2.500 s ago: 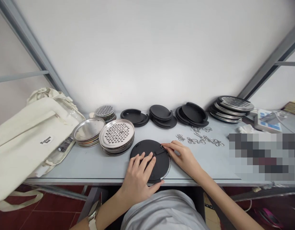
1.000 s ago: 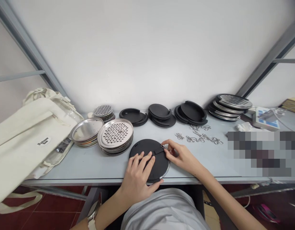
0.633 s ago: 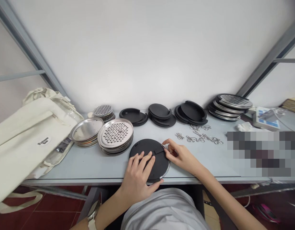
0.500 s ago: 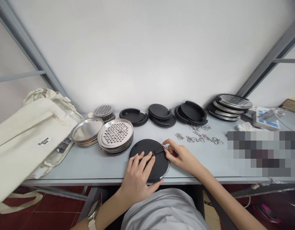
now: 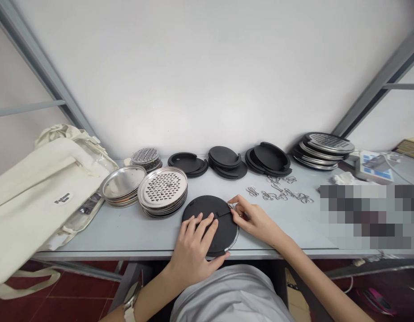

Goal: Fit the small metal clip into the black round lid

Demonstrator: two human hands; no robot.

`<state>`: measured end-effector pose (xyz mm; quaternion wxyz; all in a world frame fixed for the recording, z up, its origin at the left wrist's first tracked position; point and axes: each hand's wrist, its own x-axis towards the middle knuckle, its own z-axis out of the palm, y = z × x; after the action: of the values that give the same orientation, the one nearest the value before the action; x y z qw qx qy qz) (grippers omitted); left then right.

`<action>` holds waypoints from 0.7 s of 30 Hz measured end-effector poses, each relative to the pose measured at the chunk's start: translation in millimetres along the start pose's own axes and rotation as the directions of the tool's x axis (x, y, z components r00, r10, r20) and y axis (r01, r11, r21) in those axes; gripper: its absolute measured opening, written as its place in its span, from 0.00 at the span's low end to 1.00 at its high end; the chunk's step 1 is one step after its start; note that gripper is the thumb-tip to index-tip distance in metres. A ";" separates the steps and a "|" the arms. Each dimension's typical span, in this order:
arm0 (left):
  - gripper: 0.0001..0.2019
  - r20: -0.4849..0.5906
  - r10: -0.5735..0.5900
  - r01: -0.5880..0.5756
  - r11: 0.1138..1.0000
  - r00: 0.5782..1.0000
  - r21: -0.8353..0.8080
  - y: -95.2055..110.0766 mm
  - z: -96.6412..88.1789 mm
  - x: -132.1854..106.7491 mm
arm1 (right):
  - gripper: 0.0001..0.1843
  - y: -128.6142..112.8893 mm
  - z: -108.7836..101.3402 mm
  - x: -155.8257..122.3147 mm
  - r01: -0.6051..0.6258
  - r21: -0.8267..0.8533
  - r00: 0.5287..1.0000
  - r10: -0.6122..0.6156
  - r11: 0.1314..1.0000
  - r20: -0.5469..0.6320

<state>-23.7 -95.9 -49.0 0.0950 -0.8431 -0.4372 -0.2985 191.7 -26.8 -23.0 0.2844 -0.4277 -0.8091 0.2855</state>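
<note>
A black round grater holder [image 5: 208, 206] lies face down at the table's front edge, with a strip of bright metal rim showing at its lower right. My left hand [image 5: 195, 243] grips it, the fingers across its back and the thumb at the near rim. At the holder's right side, my right hand [image 5: 255, 219] pinches a small metal wire clip [image 5: 230, 206] against the end of a straight slot. My fingertips partly hide the clip. Several loose wire clips [image 5: 277, 192] lie beyond my right hand.
Grater discs [image 5: 163, 188] and plain metal discs [image 5: 123, 182] are stacked on the left beside a cream bag [image 5: 42, 188]. Black holders [image 5: 224, 156] line the wall. A stack of fitted graters [image 5: 327, 145] stands back right, near a white-blue box [image 5: 374, 165]. A blurred patch covers the right.
Both hands keep their places on the grater holder and the wire clip. Only a very slight shift of the camera shows.
</note>
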 end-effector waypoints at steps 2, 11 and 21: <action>0.28 0.001 -0.001 0.001 1.000 1.000 -0.004 0.0 -0.2 0.0 | 0.08 0.3 0.2 0.1 0.000 0.009 1.000 0.000 1.000 -0.002; 0.28 -0.010 -0.004 0.004 1.000 1.000 0.004 -0.8 2.2 -0.6 | 0.04 3.0 -0.1 -0.7 -0.014 0.049 1.000 0.013 0.999 0.021; 0.27 -0.013 -0.006 0.006 1.000 1.000 -0.014 -0.4 1.6 -0.9 | 0.08 1.5 3.7 -1.0 0.009 0.019 0.995 -0.007 1.000 -0.095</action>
<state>-23.8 -95.6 -50.9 0.0910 -0.8405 -0.4370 -0.3071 190.3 -27.7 -26.8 0.3278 -0.4345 -0.7937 0.2716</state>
